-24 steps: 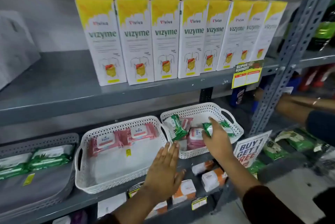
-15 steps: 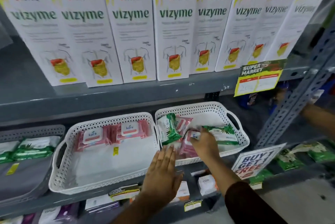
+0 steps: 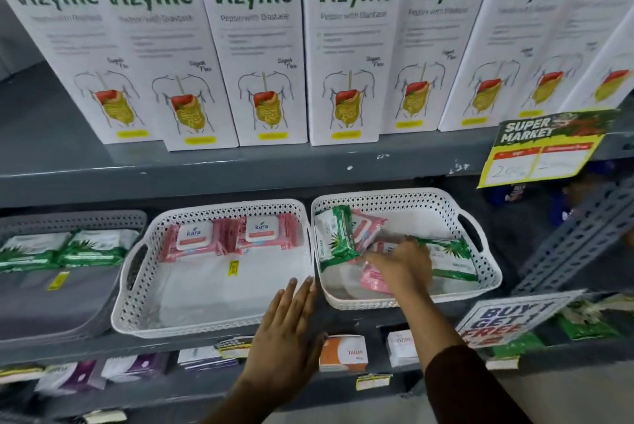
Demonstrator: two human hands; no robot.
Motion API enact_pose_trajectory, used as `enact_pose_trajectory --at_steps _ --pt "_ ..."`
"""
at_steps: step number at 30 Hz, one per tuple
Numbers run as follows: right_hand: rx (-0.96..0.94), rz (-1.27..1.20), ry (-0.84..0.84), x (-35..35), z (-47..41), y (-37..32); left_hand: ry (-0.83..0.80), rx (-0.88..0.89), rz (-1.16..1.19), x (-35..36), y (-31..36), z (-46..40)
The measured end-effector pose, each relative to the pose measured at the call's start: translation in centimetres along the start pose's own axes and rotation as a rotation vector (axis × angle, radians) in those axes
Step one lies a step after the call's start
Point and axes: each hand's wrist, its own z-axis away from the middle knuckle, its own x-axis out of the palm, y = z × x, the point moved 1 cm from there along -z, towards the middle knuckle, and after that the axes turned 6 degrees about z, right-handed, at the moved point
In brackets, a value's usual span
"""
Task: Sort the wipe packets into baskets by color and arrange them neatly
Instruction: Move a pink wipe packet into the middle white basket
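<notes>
Shelf baskets half sorted: left hand (image 3: pixel 284 331) flat and empty, right hand (image 3: pixel 401 262) grasping among mixed packets (image 3: pixel 338 235); grip unclear.

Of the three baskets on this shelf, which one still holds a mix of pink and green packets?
The right white basket, where the right hand reaches. The middle white basket holds only pink packets; the grey basket only green.

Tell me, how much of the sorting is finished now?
Done: two pink packets lie in the middle basket, green ones in the grey basket. In hand: the right hand reaches among mixed packets in the right basket. Left: separate those.
</notes>
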Motion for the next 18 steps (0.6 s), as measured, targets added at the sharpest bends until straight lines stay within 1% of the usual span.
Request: enact_pose_trajectory --at_steps 3,6,9,11,12,14,16,18 --pt "0.026 -0.056 0.043 -0.3 0.3 0.6 -0.008 0.026 -0.028 -0.4 -1.0 0.9" --pt "0.01 -0.049 0.085 -1.8 1.9 0.5 -0.019 0.03 -0.041 -1.2 -2.5 2.1" --pt "-0.054 -0.004 0.158 -4.2 3.6 -1.0 -0.02 0.012 -0.029 -2.1 -4.4 3.4" --pt "-0.118 -0.026 0.192 -5.8 4.9 -3.2 -0.02 0.008 -0.033 -2.6 -5.8 4.2" --pt "-0.168 -0.062 0.18 -6.5 5.9 -4.7 -0.019 0.007 -0.034 -2.8 -6.5 4.6" --pt "-0.26 -0.159 0.103 -6.0 8.0 -7.7 -0.021 -0.001 -0.025 -3.4 -7.9 5.4" --pt "-0.332 -0.232 0.002 -3.8 10.2 -10.2 -0.023 -0.016 -0.015 -3.7 -9.1 6.0" --pt "-0.398 -0.236 -0.075 -0.6 11.9 -12.3 -0.014 -0.043 -0.017 -4.1 -10.2 6.5"
